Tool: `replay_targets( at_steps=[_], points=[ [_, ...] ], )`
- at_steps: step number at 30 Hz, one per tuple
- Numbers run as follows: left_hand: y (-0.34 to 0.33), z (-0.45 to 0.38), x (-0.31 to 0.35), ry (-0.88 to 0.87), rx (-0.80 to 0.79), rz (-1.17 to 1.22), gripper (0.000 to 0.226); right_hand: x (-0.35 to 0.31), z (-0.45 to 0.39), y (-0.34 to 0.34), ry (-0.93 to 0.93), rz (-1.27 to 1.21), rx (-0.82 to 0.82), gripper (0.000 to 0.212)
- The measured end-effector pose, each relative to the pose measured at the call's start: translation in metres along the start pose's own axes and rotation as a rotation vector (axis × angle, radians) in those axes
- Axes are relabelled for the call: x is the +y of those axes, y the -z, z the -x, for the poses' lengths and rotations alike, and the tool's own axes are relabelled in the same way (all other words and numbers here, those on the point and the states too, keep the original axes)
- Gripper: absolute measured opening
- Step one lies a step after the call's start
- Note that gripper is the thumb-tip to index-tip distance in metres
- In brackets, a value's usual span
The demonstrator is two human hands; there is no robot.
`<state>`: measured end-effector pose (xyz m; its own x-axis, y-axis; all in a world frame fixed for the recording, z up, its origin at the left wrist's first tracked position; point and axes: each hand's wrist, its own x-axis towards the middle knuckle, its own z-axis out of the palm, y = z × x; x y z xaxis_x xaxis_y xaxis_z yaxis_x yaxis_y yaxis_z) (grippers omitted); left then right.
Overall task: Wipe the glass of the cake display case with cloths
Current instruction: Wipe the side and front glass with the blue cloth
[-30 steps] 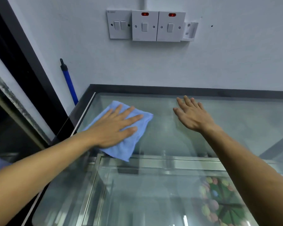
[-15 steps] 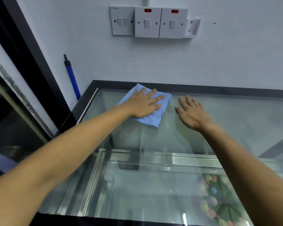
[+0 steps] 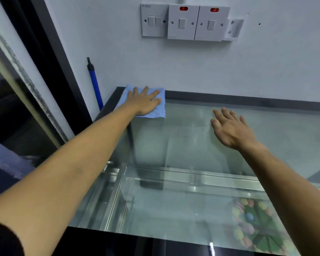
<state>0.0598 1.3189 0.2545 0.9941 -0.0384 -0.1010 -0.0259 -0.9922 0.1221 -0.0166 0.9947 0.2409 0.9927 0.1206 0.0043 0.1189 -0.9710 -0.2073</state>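
Observation:
The glass top [image 3: 183, 137] of the cake display case fills the middle of the head view. A light blue cloth [image 3: 158, 112] lies flat in the glass's far left corner, against the black frame. My left hand [image 3: 145, 102] presses on the cloth with straight, spread fingers. My right hand [image 3: 229, 129] rests flat on the bare glass to the right, fingers straight, holding nothing. A decorated cake [image 3: 255, 224] shows through the glass at the lower right.
A white wall with a row of switches [image 3: 185, 22] rises right behind the case. A blue-handled pole [image 3: 95, 85] leans in the gap left of the case. A dark door frame [image 3: 50, 58] stands at the left. The case's black front edge [image 3: 137, 242] runs along the bottom.
My left hand has slid the cloth from the near left of the glass away to the far edge, then left into the corner. My right hand has stayed in place.

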Motion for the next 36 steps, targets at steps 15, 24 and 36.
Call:
replay_targets(
  at_steps=[15,24,36],
  points=[
    [-0.010,0.083,-0.067,-0.062,0.044,-0.052,0.062,0.001,0.024,0.010,0.014,-0.014,-0.064,0.061],
    [-0.042,0.165,0.112,-0.488,-0.034,-0.076,0.057,0.009,0.036,0.006,0.060,-0.035,-0.004,0.054],
    [-0.009,0.097,-0.047,0.124,0.009,-0.002,0.064,0.004,0.044,0.002,0.027,-0.046,-0.026,0.057]
  ],
)
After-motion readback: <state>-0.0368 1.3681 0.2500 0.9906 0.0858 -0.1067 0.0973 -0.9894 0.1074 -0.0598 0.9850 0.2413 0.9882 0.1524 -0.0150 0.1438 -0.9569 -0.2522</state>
